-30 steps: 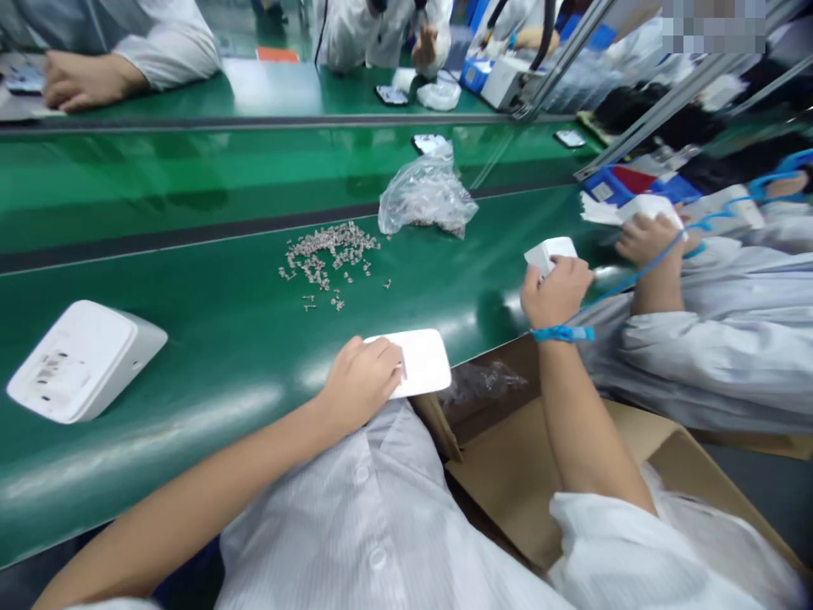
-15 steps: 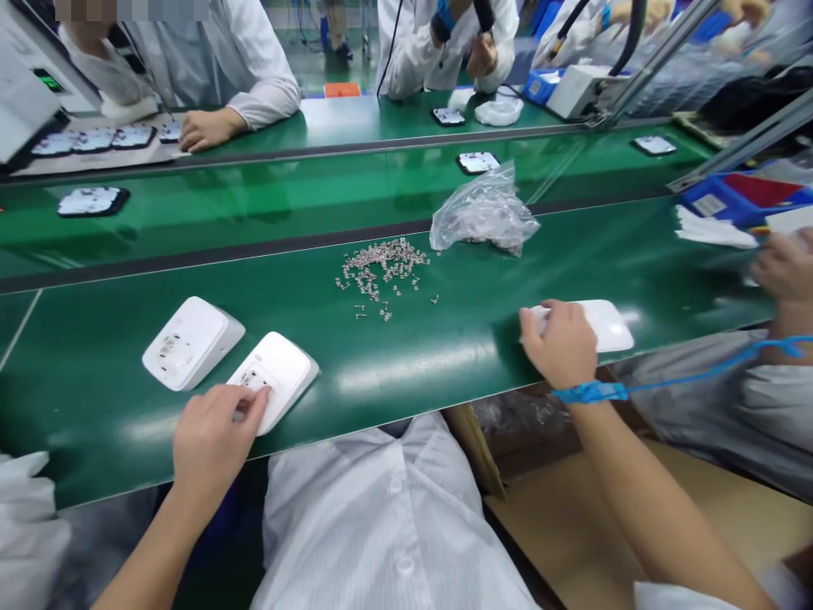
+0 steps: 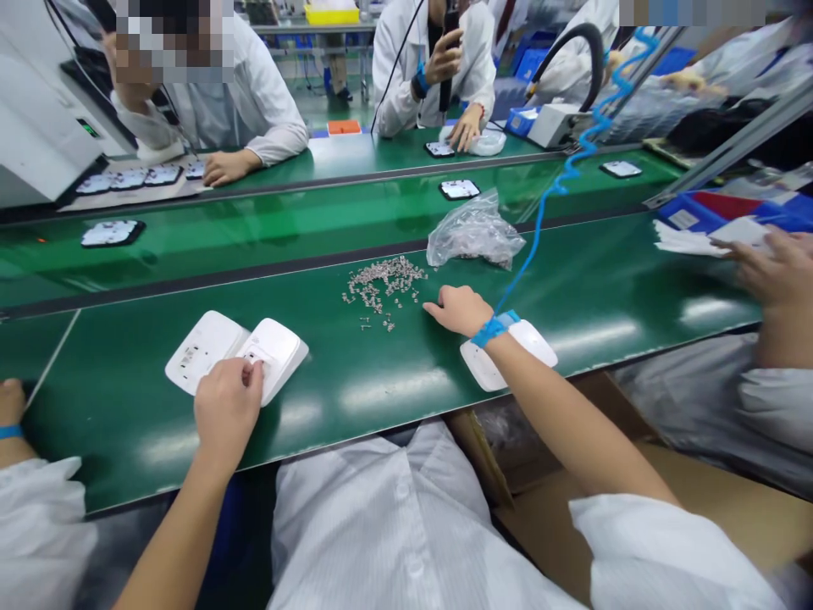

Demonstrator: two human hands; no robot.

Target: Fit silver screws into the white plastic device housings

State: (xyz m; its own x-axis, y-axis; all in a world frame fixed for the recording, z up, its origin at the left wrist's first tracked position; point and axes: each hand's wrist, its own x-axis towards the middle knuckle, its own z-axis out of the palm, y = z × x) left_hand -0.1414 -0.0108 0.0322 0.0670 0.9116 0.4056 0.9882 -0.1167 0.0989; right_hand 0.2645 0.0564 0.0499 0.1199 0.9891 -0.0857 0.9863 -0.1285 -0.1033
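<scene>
My left hand (image 3: 227, 411) rests at the near edge of a white plastic housing (image 3: 283, 349), its thumb and fingers pinched over the recessed part; whatever they hold is too small to make out. Against that housing's left side lies a second white housing (image 3: 207, 343) with small slots in its face. My right hand (image 3: 462, 310), wearing a blue wrist strap (image 3: 495, 329), reaches down to the table right of a pile of small screws (image 3: 384, 280). Its fingers are drawn together at the tip, and their contents are hidden. Under the right wrist lies another white housing (image 3: 530, 341).
A clear plastic bag (image 3: 476, 233) sits behind the screws. A coiled blue cord (image 3: 539, 220) runs up from my right wrist. Beyond is a green conveyor (image 3: 285, 220) carrying dark-edged white parts (image 3: 458, 189). Co-workers sit opposite, and a co-worker's hand (image 3: 778, 263) is at right.
My right hand has let go of the white housing, which now lies further left, and moved left to the screws. My left hand stays at its housing; the two left housings now sit closer together.
</scene>
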